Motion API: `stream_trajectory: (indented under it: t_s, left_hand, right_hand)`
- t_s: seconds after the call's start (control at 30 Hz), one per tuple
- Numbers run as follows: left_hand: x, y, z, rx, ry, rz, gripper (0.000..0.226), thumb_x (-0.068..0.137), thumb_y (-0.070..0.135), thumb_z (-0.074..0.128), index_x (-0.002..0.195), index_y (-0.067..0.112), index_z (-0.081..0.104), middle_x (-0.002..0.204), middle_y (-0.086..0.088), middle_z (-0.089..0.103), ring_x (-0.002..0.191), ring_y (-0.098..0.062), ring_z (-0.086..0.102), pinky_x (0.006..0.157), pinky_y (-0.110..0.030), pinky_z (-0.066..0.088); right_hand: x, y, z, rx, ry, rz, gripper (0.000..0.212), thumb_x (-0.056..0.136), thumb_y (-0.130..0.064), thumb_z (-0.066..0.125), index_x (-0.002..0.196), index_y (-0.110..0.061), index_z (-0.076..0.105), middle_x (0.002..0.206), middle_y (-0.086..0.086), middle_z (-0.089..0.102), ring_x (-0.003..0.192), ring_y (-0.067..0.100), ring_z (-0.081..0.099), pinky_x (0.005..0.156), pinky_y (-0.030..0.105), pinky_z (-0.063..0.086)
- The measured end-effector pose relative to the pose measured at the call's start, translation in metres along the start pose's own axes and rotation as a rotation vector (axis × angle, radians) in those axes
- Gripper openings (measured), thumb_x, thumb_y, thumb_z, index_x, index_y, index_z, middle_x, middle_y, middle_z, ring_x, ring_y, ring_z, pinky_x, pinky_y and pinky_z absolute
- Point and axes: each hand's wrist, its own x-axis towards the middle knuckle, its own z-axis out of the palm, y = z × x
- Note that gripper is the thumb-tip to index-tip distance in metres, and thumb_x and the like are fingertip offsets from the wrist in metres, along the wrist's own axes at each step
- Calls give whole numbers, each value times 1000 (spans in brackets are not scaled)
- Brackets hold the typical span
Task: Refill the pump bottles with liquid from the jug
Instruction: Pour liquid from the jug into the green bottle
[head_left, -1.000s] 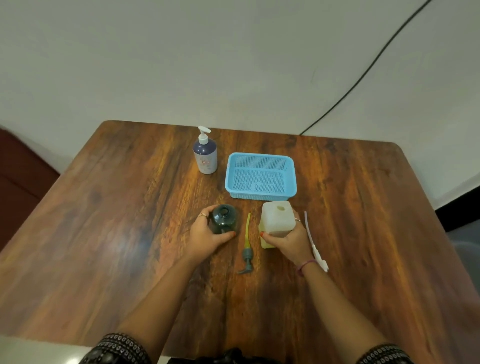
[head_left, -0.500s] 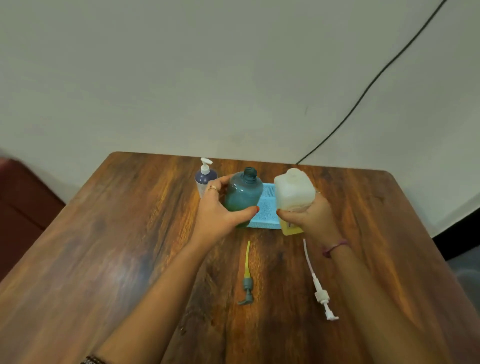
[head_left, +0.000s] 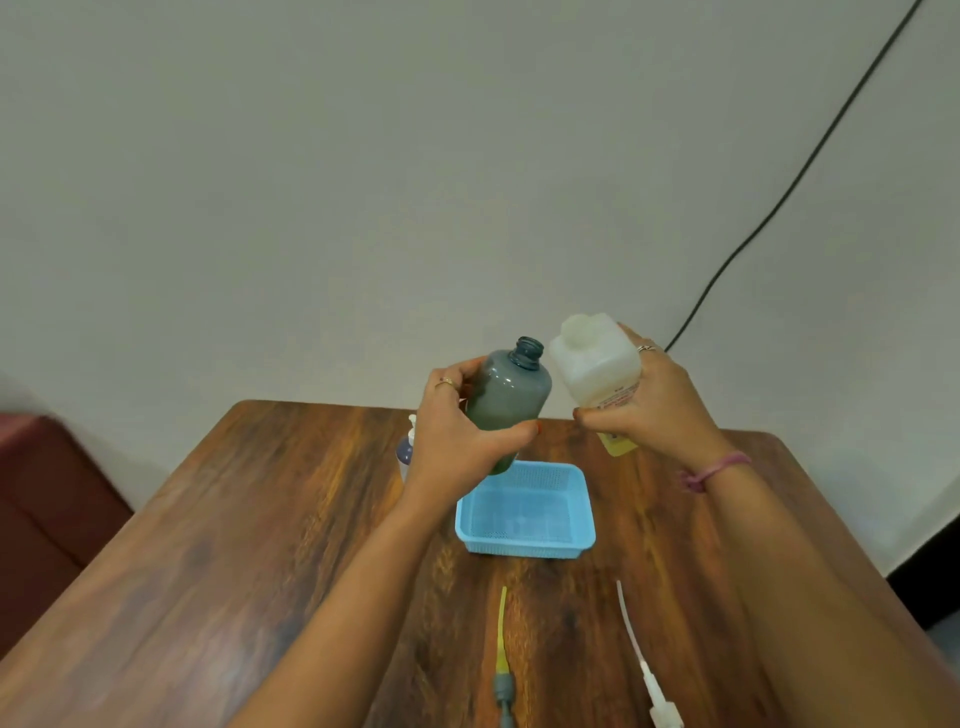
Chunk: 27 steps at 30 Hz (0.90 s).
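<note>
An uncapped green bottle (head_left: 506, 402), gripped by the left hand (head_left: 457, 441), is tilted toward the translucent jug (head_left: 597, 364), clasped by the right hand (head_left: 649, 410), apparently for pouring.

Both arms reach forward and up, lifted clear above the desk (head_left: 270, 519). The left hand (head_left: 457, 431) curls round the lower body of a grey bottle (head_left: 511, 395), thumb across its front, a ring on one finger. The right hand (head_left: 649, 405) grips a white jug (head_left: 595, 358) from the right side, thumb underneath, with a pink band on the wrist
</note>
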Motion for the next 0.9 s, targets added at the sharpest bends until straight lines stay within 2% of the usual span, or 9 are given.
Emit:
stream_trajectory:
  t_s: [0.07,0.17,0.23,0.33,0.47,0.67,0.9]
  left_hand:
    - [4,5,0,6,5,15,71,61,16,88,118,31,49,120,6,53,102,4,53,75,-8,49]
    - [9,11,0,7,12,24,71,60,18,89,119,29,49,119,6,53,102,6,53,75,-7,48]
    - [12,14,0,0,12,25,72,60,19,89,121,27,50,119,7,52,103,5,52,77,-9,48]
    - [14,18,-1,-8,19,33,73,60,21,89,120,30,49,117,10,51,102,6,51,76,-10,48]
    - [17,22,-3,-20,29,42,72,61,20,89,116,34,46,117,10,50,102,4,51,73,-11,49]
    - [19,28,-2,-40,36,60,71,60,18,89,114,33,46,117,8,50,101,4,52,72,-6,49]
    - [19,31,0,-55,48,72,71,60,17,90,114,32,46,118,5,51,103,1,53,76,-14,51]
  right_hand:
    - [6,-6,-5,-55,9,-39,81,48,-40,77,125,-31,52,101,-1,59,88,15,60,64,18,41]
    - [14,-17,-12,-99,10,-80,82,52,-23,84,127,-30,51,102,-2,56,88,13,57,64,14,41]
    - [19,-23,-16,-139,7,-109,85,52,-20,85,129,-29,50,103,-2,54,90,15,56,66,12,40]
    - [27,-27,-21,-188,9,-135,94,52,-21,85,136,-29,44,109,-5,50,99,17,51,71,14,38]
    - [35,-30,-27,-250,3,-166,101,54,-21,85,142,-27,36,115,-8,43,107,17,44,82,25,37]
    - [43,-35,-33,-284,3,-196,101,53,-21,84,142,-26,37,128,1,48,114,22,43,87,27,35]
    - [45,-40,-39,-353,32,-222,102,54,-19,84,143,-25,36,133,3,45,119,23,39,90,27,31]
